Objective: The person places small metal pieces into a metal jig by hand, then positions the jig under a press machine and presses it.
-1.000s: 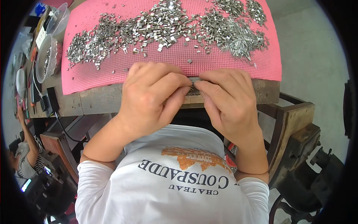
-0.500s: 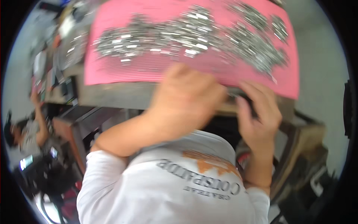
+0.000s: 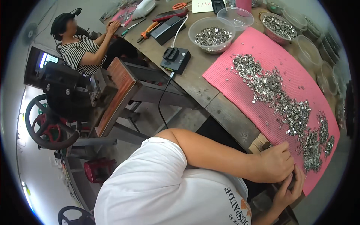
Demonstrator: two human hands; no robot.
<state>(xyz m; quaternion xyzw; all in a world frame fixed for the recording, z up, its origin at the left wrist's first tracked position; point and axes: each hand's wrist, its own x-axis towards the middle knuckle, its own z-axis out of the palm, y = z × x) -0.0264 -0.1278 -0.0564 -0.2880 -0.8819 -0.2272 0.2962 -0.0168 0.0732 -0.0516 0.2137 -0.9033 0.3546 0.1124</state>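
My left hand [image 3: 276,164] is closed in a fist at the front edge of the pink mat [image 3: 240,80]; whatever its fingers hold is hidden. Right beside it, my right hand [image 3: 293,188] is closed too, thumb against curled fingers, and a small dark shape shows between them that I cannot make out. The two hands meet at the fingertips. Beyond them, a long spread of small shiny metal pieces [image 3: 262,86] lies on the textured mat, with a heap of thin pin-like bits [image 3: 312,155] closest to my hands.
Clear plastic bowls of metal pieces [image 3: 213,36] [image 3: 278,27] stand behind the mat. A black box with a cable [image 3: 176,60], pliers [image 3: 147,32] and orange scissors [image 3: 179,6] lie on the wooden table [image 3: 197,80]. Left are a machine with a handwheel [image 3: 35,123] and a seated person [image 3: 80,50].
The view has swung left, so the mat now sits at the right and the person at the far left shows more fully. My hands have come together at the mat's edge.
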